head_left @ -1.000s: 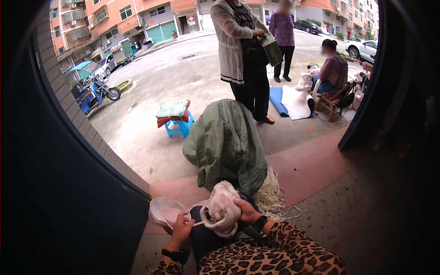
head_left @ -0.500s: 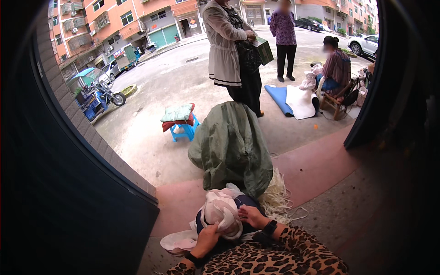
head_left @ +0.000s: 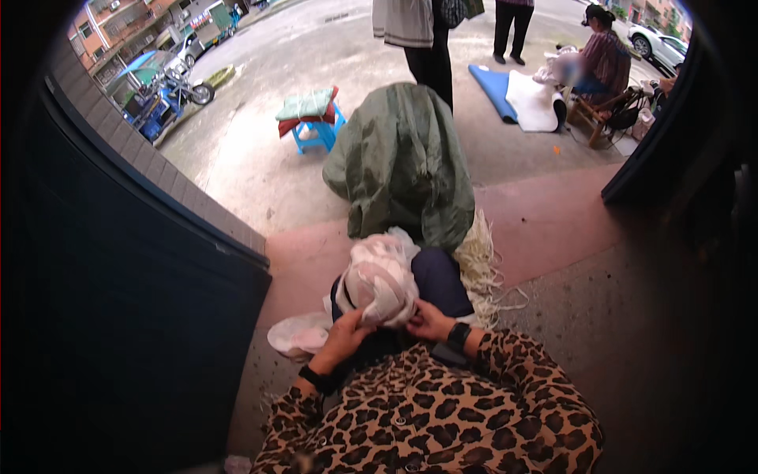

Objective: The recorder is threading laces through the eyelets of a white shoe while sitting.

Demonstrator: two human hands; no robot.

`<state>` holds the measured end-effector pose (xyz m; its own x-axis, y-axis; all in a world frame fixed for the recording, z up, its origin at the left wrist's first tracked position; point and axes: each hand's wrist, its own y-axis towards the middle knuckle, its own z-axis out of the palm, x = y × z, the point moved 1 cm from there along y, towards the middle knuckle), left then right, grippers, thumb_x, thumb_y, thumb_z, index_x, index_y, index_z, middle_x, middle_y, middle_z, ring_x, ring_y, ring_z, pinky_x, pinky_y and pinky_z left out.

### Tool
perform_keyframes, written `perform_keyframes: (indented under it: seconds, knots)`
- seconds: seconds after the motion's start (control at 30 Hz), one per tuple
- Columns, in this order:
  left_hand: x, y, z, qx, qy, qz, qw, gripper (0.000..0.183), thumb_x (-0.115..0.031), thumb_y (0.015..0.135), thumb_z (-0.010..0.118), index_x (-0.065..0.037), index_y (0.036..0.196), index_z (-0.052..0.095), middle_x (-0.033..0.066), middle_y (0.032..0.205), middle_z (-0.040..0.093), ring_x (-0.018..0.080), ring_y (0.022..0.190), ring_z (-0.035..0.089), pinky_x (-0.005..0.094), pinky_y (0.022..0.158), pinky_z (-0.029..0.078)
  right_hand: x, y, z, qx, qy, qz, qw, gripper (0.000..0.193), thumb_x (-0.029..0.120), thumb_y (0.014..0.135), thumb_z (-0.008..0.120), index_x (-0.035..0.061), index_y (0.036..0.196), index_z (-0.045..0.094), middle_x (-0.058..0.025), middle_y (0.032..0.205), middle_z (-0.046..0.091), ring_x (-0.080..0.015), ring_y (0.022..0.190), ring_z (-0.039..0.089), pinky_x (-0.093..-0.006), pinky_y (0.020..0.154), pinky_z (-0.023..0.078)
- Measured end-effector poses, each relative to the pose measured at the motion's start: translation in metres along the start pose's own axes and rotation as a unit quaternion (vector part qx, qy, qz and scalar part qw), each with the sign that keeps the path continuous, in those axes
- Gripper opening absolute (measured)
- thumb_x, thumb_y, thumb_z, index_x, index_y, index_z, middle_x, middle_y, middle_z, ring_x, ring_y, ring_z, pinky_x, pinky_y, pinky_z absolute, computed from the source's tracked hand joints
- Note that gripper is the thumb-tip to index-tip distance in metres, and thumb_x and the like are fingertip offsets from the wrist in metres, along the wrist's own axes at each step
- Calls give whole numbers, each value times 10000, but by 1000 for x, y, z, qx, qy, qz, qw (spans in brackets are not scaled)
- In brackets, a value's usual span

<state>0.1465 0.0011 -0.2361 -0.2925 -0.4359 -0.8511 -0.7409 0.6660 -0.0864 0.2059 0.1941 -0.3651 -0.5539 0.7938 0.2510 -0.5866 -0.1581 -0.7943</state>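
A bundle of pale pink and white fabric pieces [head_left: 377,280] rests on my dark-trousered lap; its exact kind is hard to make out. At the bundle's near left edge my left hand [head_left: 341,338] is closed, thumb and fingers pinching the cloth. My right hand [head_left: 432,322] grips the near right edge of the same bundle, its fingertips partly hidden. To the left of my lap lies another pale, rounded fabric piece [head_left: 300,335]. Dark bands circle both my wrists.
A large green sack [head_left: 403,166] stands just beyond my knees, with pale cord strands [head_left: 480,268] beside it. Farther out are a blue stool [head_left: 317,136] with cushions, standing people, and a seated person [head_left: 606,55] near a blue and white sheet [head_left: 533,99]. Dark doors flank me.
The view has tilted downward, so the surroundings sit higher. My right hand, previously raised with fingers spread beside the bundle, has come down onto its near edge. My left hand keeps its pinch.
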Motion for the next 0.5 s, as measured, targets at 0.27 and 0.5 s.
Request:
perform_keyframes:
  seconds: [0.27,0.5]
  knots:
    - [1,15,-17,-30,-284,-134,949,374,-70,789,591,2,1133,462,43,987,575,90,884,523,228,788,407,26,-5,10,60,-34,31,997,680,456,762,589,112,1259,278,-132,1223,306,-232,821,439,-459,799,447]
    - [3,-5,-9,-36,-251,-123,959,359,-48,777,608,9,1107,480,46,958,585,88,848,537,224,758,426,19,-18,17,26,-192,-26,981,693,361,687,687,70,1203,326,-172,1177,401,-352,1017,474,-452,790,459]
